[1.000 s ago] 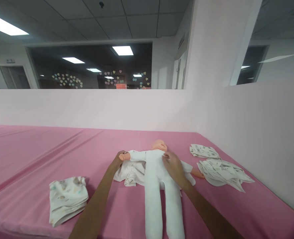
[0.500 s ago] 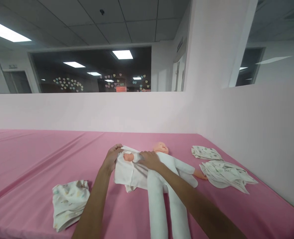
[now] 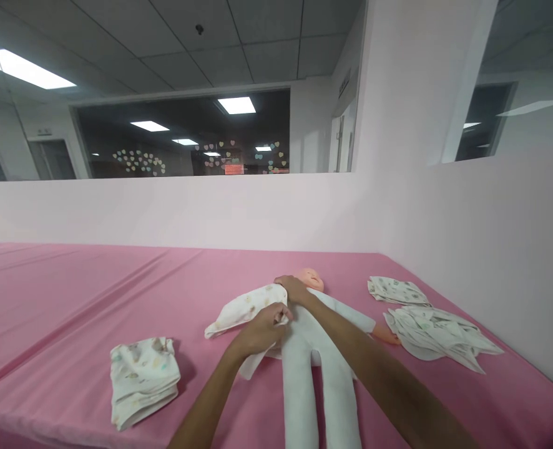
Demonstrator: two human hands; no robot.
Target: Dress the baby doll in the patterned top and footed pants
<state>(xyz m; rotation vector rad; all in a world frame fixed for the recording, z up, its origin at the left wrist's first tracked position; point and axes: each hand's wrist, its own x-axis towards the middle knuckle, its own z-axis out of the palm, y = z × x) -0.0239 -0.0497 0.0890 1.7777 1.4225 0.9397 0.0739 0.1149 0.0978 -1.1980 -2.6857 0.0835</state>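
Note:
A baby doll (image 3: 304, 330) with a white cloth body lies on its back, its head (image 3: 311, 279) away from me and its legs toward me. A white patterned baby garment (image 3: 243, 307) covers its arm on the left side. My left hand (image 3: 264, 327) is closed on the garment's edge beside the doll's torso. Up at the doll's shoulder, my right hand (image 3: 294, 290) has its fingers curled over the garment's upper edge. The doll's other arm stretches right, its small hand (image 3: 386, 333) bare. Part of the torso is hidden by my hands.
A folded patterned cloth (image 3: 143, 381) lies at the front left of the pink sheet (image 3: 70, 312). Two more pieces, a folded cloth (image 3: 398, 290) and a loosely spread cloth (image 3: 440, 337), lie on the right near the white wall (image 3: 505, 249).
My left hand has moved right to the doll's side, and my right hand has shifted up to its shoulder. The doll's left-side hand, seen before, is now covered by the patterned sleeve.

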